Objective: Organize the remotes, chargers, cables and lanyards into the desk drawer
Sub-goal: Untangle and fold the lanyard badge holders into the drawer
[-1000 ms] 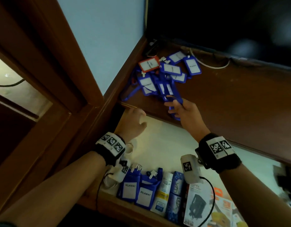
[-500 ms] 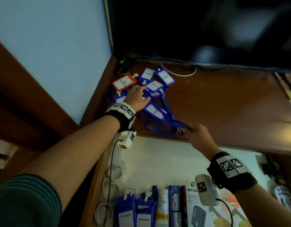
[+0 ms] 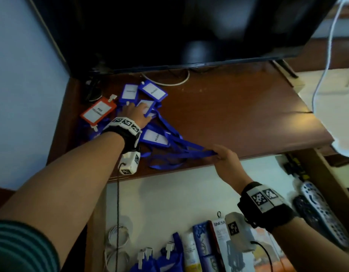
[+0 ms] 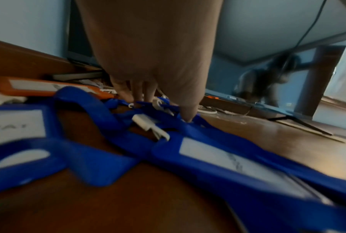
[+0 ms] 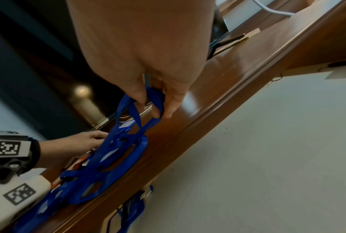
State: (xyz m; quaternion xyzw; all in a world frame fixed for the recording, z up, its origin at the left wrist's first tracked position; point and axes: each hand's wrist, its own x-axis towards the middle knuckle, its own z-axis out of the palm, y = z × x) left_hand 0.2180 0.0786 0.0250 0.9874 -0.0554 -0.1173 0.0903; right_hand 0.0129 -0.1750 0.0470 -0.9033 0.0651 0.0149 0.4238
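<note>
Brown desk (image 3: pixel 238 118), blue lanyards (image 3: pixel 181 148), orange badge (image 3: pixel 98 111); television (image 3: pixel 189 30)

Blue lanyards (image 3: pixel 175 148) with white-windowed badge holders, plus one orange holder (image 3: pixel 98 111), lie tangled on the wooden desk's left rear corner. Their straps stretch toward the front edge. In the open drawer (image 3: pixel 169 193) below lie what look like remotes (image 3: pixel 319 211) at right.

Left hand (image 3: pixel 137 114) shifted from the drawer's back edge a second ago onto the pile of badge holders (image 3: pixel 148 93), fingers now laid over one blue holder. Right hand (image 3: pixel 225 157) drawn back toward the desk's front edge (image 3: pixel 268 152), pinching the blue lanyard straps (image 3: pixel 189 149), seemingly pulled tauter than before.
</note>
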